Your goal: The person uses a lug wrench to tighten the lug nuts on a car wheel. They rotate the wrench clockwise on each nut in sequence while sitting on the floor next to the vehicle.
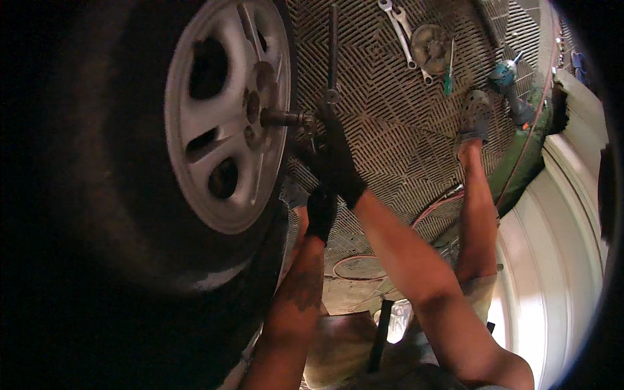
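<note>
A silver wheel (224,146) with a black tire (130,162) fills the left side. A long metal socket (283,117) sticks out sideways from the wheel's hub area. At its outer end is the metal drive head of a socket wrench (309,123). My right hand (335,159), in a black glove, is closed around the wrench just beside that head. Just behind it, nearer to me, is my gloved left hand (320,211); its fingers are dark and partly hidden. A long dark bar (333,52) with a round metal end reaches away from my right hand's fingertips; whether they touch is unclear.
On the ridged floor mat (390,143) lie two combination wrenches (402,36), a round metal disc (431,49), a green-handled screwdriver (449,75) and a teal cordless power tool (506,75). My right shoe (476,114) stands near them. A reddish hose (432,208) curls behind my right arm. White ribbed panels (552,260) line the right.
</note>
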`<state>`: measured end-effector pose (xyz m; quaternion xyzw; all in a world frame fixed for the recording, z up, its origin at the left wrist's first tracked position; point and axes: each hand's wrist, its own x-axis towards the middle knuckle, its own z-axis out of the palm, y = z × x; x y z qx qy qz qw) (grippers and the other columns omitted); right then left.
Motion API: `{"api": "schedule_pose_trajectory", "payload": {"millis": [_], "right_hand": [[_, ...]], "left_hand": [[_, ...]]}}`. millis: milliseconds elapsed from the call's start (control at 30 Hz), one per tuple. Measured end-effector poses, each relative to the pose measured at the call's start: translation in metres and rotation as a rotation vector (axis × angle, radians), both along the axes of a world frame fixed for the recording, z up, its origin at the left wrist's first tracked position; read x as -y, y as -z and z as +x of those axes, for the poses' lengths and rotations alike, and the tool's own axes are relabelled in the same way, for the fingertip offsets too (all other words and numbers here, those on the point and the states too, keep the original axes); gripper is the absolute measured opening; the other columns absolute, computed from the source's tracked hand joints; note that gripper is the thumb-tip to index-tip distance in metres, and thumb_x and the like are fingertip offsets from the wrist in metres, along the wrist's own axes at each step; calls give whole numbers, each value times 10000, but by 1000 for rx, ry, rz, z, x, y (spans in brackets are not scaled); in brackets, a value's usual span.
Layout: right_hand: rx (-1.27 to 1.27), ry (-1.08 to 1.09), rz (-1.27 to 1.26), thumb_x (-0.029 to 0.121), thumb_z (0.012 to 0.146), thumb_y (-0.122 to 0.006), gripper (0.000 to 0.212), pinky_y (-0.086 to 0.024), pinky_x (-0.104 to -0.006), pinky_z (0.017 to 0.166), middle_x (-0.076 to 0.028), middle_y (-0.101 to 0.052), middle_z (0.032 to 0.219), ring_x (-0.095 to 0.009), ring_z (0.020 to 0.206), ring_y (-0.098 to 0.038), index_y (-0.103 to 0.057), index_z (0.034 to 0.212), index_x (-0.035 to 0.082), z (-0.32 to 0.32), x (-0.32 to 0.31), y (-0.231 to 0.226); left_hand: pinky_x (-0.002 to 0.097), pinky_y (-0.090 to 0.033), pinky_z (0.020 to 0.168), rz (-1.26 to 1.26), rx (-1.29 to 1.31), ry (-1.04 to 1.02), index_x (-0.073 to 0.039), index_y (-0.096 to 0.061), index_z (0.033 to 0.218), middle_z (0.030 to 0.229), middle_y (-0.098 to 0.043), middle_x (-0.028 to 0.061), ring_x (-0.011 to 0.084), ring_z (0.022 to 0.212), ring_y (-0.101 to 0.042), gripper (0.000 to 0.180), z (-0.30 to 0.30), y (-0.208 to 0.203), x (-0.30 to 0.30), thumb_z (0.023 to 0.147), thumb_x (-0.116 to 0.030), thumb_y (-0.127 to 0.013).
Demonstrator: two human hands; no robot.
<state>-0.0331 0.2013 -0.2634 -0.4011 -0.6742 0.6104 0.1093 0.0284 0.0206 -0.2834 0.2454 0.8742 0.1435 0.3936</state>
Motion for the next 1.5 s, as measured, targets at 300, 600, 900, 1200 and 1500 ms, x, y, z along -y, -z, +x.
{"api": "schedule_pose_trajectory", "payload": {"millis": [300, 600, 900, 1200, 1500], "right_hand": [[15, -28, -855, 196, 987, -643, 289, -534, -266, 569, -18, -631, 814, -94, 621, -599, -659, 1211, 14, -14, -96, -12], [31, -112, -687, 342, 990, -619, 329, -513, -279, 529, -3, -606, 738, -105, 598, -590, -713, 1099, 46, -69, -116, -15], [104, -393, -679, 462, 889, -731, 411, -482, -332, 525, -3, -599, 663, -137, 565, -581, -725, 892, 52, -76, -140, 3], [27, -109, -828, 422, 848, -790, 373, -443, -299, 526, 11, -609, 754, -110, 599, -554, -722, 978, 79, -68, -117, -5], [82, -140, -817, 352, 964, -673, 347, -482, -267, 581, 23, -547, 717, -81, 629, -530, -715, 1109, 39, -79, -118, -28]], "left_hand": [[443, -513, 724, 81, 166, 46, -40, -626, 1148, 934, -629, 156, 320, 874, -625, 245, 23, -114, -29, 909, -92, -613], [470, -524, 865, 133, -23, 153, 25, -615, 1160, 1186, -591, 267, 431, 1061, -604, 257, -93, -274, -128, 944, -106, -657], [479, -486, 981, -45, 551, -362, 48, -594, 1229, 1295, -544, 326, 459, 1179, -566, 321, -77, -283, -106, 926, -44, -643], [437, -468, 1009, -203, 433, -287, 73, -491, 1340, 1300, -565, 288, 404, 1199, -570, 435, -85, -310, -95, 972, -129, -605], [421, -473, 986, -154, 465, -520, 36, -479, 1364, 1298, -569, 273, 379, 1171, -587, 425, -64, -317, -79, 993, -152, -568]]}}
